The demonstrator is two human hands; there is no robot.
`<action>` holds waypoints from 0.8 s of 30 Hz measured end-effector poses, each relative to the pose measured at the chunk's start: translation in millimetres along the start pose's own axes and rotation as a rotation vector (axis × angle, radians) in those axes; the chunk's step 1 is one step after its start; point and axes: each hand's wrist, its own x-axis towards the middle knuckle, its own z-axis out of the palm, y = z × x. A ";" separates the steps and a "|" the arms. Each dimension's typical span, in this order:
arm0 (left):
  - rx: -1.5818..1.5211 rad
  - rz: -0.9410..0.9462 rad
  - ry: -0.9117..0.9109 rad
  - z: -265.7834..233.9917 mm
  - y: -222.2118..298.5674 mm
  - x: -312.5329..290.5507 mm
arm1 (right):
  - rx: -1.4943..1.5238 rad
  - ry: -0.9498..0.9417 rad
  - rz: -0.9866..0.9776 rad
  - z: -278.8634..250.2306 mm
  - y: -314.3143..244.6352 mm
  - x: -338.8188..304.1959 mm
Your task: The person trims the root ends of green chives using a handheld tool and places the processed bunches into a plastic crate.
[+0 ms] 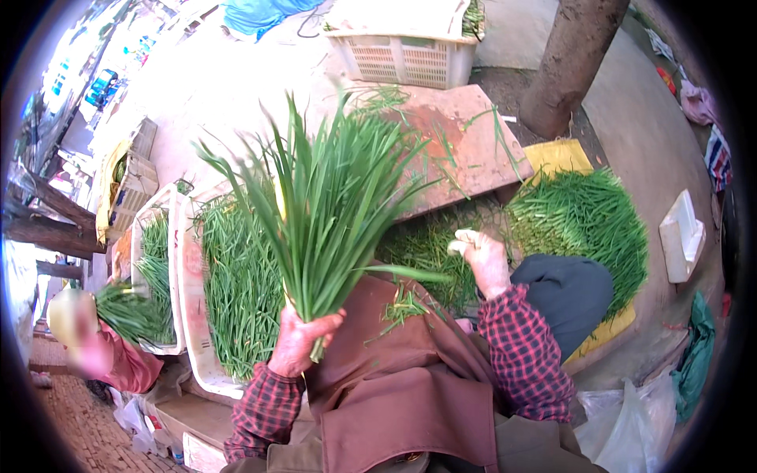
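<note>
My left hand is wrapped round the base of a large bunch of garlic chives, its long green leaves fanning upward. To the right and apart from the bunch, my right hand has its fingers curled together. Something whitish covers its fingertips; I cannot tell whether it grips anything. Beneath the hands, a brown apron covers my lap, with loose chive scraps on it. Trimmed leaves lie on the ground beyond. Beside my right knee, a big heap of chives rests on yellow sheeting.
A white crate full of chives stands at my left, with another crate past it. There a co-worker in a pink sleeve handles chives. Ahead are a reddish board, a slatted crate and a tree trunk.
</note>
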 end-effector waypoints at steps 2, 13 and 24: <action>-0.254 -0.057 -0.100 2.6 -17.3 -0.4 | -0.059 -0.026 -0.165 4.4 -14.9 -8.0; -0.369 -0.291 -0.220 -20.3 -67.3 -30.5 | 0.044 -0.269 0.190 -12.8 -67.9 -7.4; -0.289 -0.361 -0.150 -44.7 -85.4 -55.3 | -0.497 -0.287 -0.995 80.6 -127.6 -24.2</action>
